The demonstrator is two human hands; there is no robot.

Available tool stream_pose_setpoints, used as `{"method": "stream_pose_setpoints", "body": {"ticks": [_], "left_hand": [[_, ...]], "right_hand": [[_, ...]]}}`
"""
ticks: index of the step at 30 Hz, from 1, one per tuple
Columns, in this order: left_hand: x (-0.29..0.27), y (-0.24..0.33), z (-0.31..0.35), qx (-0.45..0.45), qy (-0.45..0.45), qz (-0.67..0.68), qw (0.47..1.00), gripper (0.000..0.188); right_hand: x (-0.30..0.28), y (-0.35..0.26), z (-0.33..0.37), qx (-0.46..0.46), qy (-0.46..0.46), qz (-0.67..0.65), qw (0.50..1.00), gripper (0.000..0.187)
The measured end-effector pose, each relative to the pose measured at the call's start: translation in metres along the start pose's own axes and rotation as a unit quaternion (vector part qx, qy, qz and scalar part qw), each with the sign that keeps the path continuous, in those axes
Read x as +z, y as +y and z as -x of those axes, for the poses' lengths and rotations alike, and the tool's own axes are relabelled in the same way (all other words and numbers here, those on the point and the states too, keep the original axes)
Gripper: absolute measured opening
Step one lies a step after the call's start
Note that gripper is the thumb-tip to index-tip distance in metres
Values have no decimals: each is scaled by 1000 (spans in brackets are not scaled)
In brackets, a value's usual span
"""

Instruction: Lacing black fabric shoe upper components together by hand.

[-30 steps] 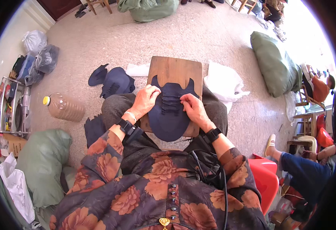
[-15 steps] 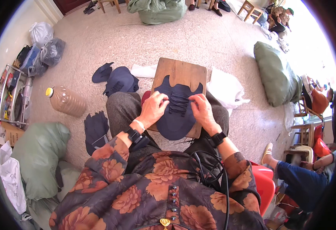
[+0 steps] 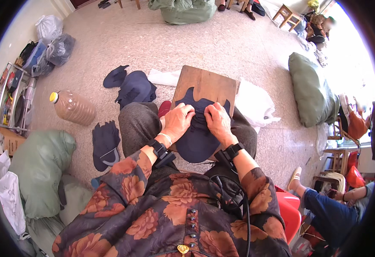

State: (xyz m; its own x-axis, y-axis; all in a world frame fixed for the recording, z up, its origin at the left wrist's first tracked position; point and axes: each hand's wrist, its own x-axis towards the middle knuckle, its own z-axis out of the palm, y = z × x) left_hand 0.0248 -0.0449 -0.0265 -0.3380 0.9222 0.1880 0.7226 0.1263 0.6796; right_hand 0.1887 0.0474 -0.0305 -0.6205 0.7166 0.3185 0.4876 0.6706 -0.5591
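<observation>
Navy cloth scraps lie on the floor at the seated person's eleven o'clock. The left hand comes in from seven, knuckles up, thumb and fingers pinched on the pleated navy piece, which I see lying at twelve on a wooden board. The right hand angles in from five, fingertips likewise pinched on the pleats.
</observation>
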Motion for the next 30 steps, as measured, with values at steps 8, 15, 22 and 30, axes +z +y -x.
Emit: {"method": "stream_pose_setpoints", "body": {"ticks": [8,15,22,30], "left_hand": [[4,-2,-3,9,14,-18,1000,8],[10,-10,-1,43,15,-40,998,10],[-18,-15,5,-35,-2,86,996,19],[-18,8,7,52,-53,46,996,11]], "right_hand": [[7,6,3,-2,15,8,1000,7],[2,15,4,2,22,-91,996,5],[-48,18,34,52,45,-145,987,9],[-56,17,64,89,-3,-113,990,13]]}}
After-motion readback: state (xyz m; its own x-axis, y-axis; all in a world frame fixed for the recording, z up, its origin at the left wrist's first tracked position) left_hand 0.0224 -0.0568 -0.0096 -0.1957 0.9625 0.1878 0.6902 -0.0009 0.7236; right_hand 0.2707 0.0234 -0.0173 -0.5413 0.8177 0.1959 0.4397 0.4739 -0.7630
